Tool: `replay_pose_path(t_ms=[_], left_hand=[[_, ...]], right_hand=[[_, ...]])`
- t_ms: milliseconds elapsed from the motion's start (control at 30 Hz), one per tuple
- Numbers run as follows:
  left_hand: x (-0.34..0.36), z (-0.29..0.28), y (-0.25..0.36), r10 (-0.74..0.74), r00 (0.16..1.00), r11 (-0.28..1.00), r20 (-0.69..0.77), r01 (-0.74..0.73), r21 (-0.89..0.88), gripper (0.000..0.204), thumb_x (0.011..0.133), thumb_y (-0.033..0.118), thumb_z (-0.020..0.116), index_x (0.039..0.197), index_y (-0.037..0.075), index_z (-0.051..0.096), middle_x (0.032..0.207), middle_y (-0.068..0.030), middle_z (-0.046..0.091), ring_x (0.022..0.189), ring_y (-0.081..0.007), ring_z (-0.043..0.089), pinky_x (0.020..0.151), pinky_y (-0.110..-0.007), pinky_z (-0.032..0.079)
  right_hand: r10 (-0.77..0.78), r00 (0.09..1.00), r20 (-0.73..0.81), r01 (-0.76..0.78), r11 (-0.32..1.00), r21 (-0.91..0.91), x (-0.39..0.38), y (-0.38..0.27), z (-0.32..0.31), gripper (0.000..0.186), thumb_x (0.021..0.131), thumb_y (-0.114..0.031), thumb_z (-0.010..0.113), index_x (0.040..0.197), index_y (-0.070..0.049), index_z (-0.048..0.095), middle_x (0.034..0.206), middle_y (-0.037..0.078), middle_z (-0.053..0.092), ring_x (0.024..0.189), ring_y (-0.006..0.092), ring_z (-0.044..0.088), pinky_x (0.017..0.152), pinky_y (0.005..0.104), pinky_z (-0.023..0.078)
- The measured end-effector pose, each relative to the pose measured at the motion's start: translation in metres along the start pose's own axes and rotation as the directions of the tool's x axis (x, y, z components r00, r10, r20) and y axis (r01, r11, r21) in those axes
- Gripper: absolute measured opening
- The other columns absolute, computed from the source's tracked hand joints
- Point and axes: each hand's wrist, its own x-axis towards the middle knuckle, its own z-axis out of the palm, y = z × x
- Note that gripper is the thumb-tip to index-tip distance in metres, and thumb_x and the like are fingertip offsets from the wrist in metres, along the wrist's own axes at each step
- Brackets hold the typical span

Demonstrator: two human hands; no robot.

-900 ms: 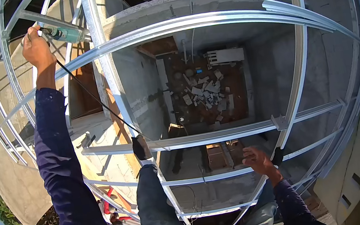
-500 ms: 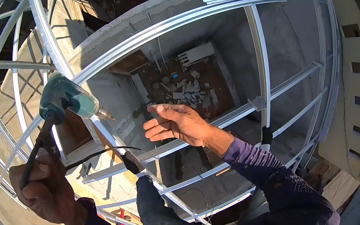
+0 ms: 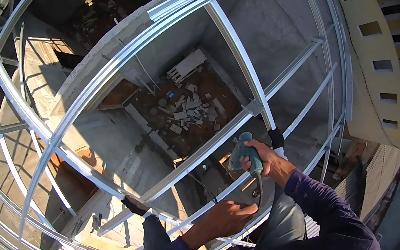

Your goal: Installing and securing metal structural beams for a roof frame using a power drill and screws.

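Head view: right hand (image 3: 267,160) grips teal power tool (image 3: 244,153) — body running near-to-far; left hand (image 3: 231,216) clasps steel rail (image 3: 207,205) nearer, just left.

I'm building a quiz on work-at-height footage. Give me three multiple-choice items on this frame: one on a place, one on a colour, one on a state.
1. Where does the rubble lie?
A. on the floor far below the frame
B. on a frame rail
C. in the left hand

2. What colour is the body of the power tool?
A. red
B. teal green
C. yellow

3. How is the power tool held?
A. lying loose on a rail
B. hanging by its cable
C. gripped in the right hand

Answers:
1 A: the rubble shows through the metal frame, down on the floor.
2 B: the power tool has a teal-green casing.
3 C: the right hand wraps around it, while the left hand is at the black cable.
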Motion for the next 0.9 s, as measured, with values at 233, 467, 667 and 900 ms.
replay_pose_path(t_ms=[233, 467, 667, 900], left_hand=[[0.079, -0.113, -0.082, -0.048, 0.946, 0.982, -0.321, 0.103, 0.160, 0.043, 0.091, 0.041, 0.073, 0.103, 0.001, 0.063, 0.103, -0.0149, 0.060, 0.103, -0.0343, 0.057, 0.090, -0.045, 0.047], [0.146, -0.307, -0.238, 0.057, 0.722, 0.283, -0.690, 0.651, 0.704, 0.058, 0.085, 0.023, 0.076, 0.136, 0.004, 0.055, 0.134, -0.0181, 0.051, 0.129, -0.0405, 0.044, 0.109, -0.048, 0.037], [0.152, -0.358, -0.280, -0.205, 0.616, 0.334, -0.761, 0.774, 0.537, 0.043, 0.098, 0.025, 0.060, 0.139, 0.013, 0.058, 0.138, -0.0178, 0.056, 0.128, -0.0392, 0.053, 0.107, -0.049, 0.041], [0.142, -0.354, -0.280, -0.012, 0.658, 0.377, -0.753, 0.701, 0.606, 0.037, 0.097, 0.020, 0.062, 0.133, 0.013, 0.064, 0.124, -0.0185, 0.065, 0.116, -0.0399, 0.061, 0.100, -0.048, 0.047]], right_hand=[[-0.489, 0.740, 0.463, 0.486, 0.863, 0.134, -0.097, -0.019, -0.004, 0.048, 0.083, -0.014, 0.068, 0.124, 0.004, 0.052, 0.100, 0.016, 0.060, 0.074, 0.0201, 0.059, 0.059, 0.0319, 0.054], [-0.695, 0.338, 0.634, 0.932, 0.155, -0.327, -0.142, -0.153, 0.104, 0.068, 0.077, -0.004, 0.063, 0.142, 0.003, 0.044, 0.128, 0.026, 0.062, 0.083, 0.0180, 0.062, 0.062, 0.0302, 0.056], [-0.663, 0.338, 0.668, 0.856, -0.079, -0.511, -0.119, -0.260, 0.190, 0.046, 0.080, -0.006, 0.062, 0.123, 0.007, 0.054, 0.110, 0.018, 0.070, 0.072, 0.0123, 0.060, 0.056, 0.0270, 0.053], [-0.676, 0.377, 0.633, 0.784, -0.130, -0.607, -0.081, -0.319, 0.241, 0.038, 0.083, -0.007, 0.056, 0.117, 0.009, 0.057, 0.109, 0.016, 0.071, 0.071, 0.0103, 0.059, 0.055, 0.0248, 0.055]])
